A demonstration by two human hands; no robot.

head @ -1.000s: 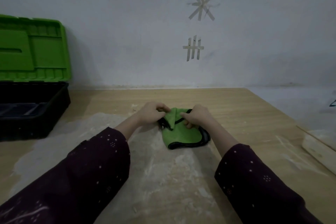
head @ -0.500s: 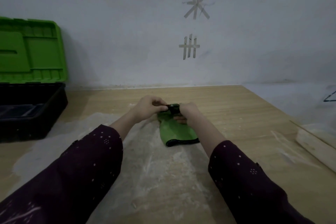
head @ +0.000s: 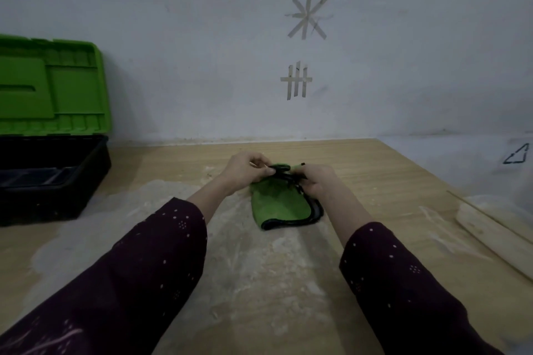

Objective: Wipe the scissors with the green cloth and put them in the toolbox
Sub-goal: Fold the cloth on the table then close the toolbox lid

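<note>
A green cloth [head: 278, 204] with a dark hem hangs down to the wooden table [head: 375, 176] in front of me. My left hand [head: 245, 171] pinches the black handle of the scissors [head: 281, 172] at the cloth's top edge. My right hand [head: 318, 180] grips the cloth, which is wrapped round the rest of the scissors. Most of the scissors are hidden by the cloth and my fingers. The toolbox [head: 57, 181] stands open at the far left, its green lid [head: 52, 89] leaning against the wall.
A pale wooden strip [head: 496, 239] lies along the table's right edge. White dusty smears cover the table in front of me. The wall [head: 202, 37] rises right behind the table, with tape marks on it.
The cloth lay bunched on the table under both hands. Both hands have lifted it a little, and the black scissor handle now shows between them.
</note>
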